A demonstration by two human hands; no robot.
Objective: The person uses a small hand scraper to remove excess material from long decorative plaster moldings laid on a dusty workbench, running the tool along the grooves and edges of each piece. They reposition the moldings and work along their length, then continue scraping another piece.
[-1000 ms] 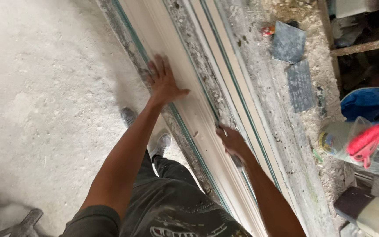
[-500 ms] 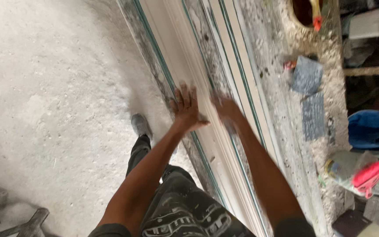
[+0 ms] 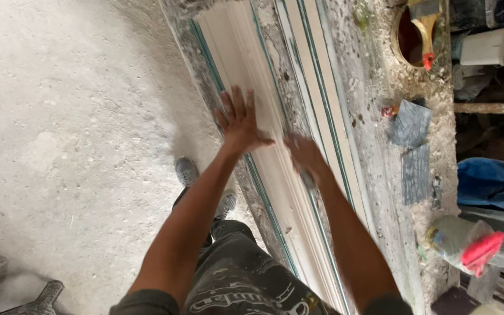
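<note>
Head view: both hands on the long white moulding [image 3: 263, 146].
Left hand [image 3: 239, 121] lies flat and open; right hand [image 3: 304, 154], blurry, has slid up beside it, grip unclear.

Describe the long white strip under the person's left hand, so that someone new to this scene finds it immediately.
Start at the long dusty workbench running up the picture. On it lie parallel white moulded strips with green edges. The wanted strip is the widest and leftmost, nearest the concrete floor, with the left hand spread flat on it.
</note>
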